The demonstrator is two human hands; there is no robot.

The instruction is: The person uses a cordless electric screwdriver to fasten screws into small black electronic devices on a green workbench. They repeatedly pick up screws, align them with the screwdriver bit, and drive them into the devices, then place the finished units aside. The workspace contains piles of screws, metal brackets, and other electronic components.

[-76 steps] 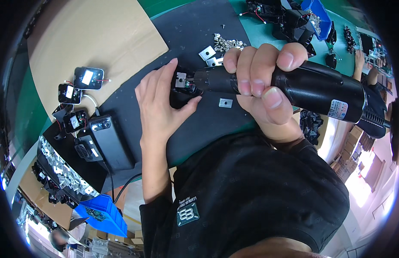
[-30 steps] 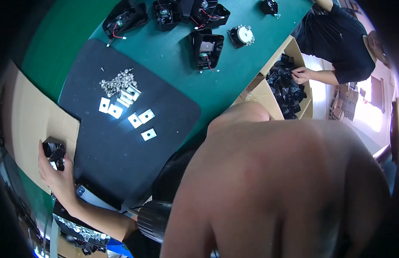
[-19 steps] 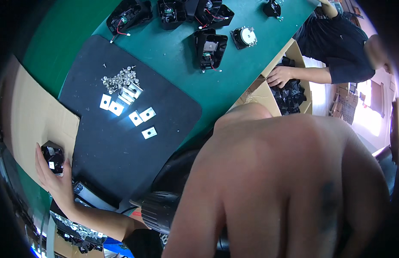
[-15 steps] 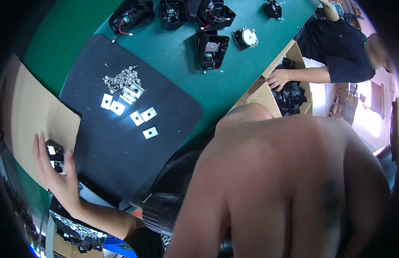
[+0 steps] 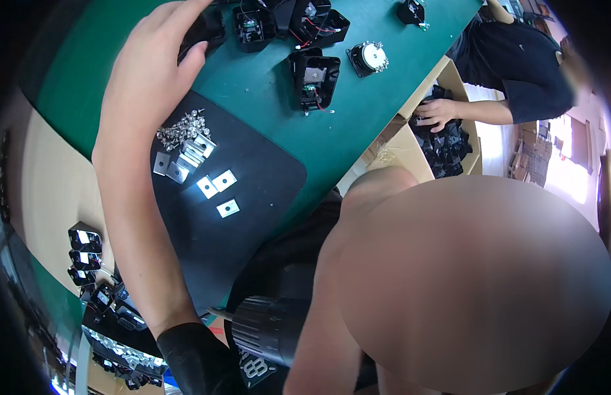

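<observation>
My left hand (image 5: 144, 72) reaches to the far left of the table, thumb and fingers closed around a black plastic housing (image 5: 210, 29). The hand covers part of that housing. Close to the camera, my right hand (image 5: 463, 276) fills the lower right as a blurred shape, its fingers smeared out. Beside it, partly hidden, is a black power screwdriver (image 5: 262, 322) with its bit pointing left. On the black mat (image 5: 252, 158) lie a heap of screws (image 5: 183, 128) and several square metal plates (image 5: 227, 208) with holes.
More open black housings (image 5: 315, 76) with wires stand on the green table (image 5: 252, 85), near a round white-topped part (image 5: 371, 58). Several small black units (image 5: 84, 238) line the cardboard (image 5: 52, 184) at left. A co-worker's hand (image 5: 437, 113) is in a carton (image 5: 411, 148) of black parts.
My left hand has left the small black unit on the cardboard and moved up to a housing at the far side. My right hand stays close to the camera, now blurred.
</observation>
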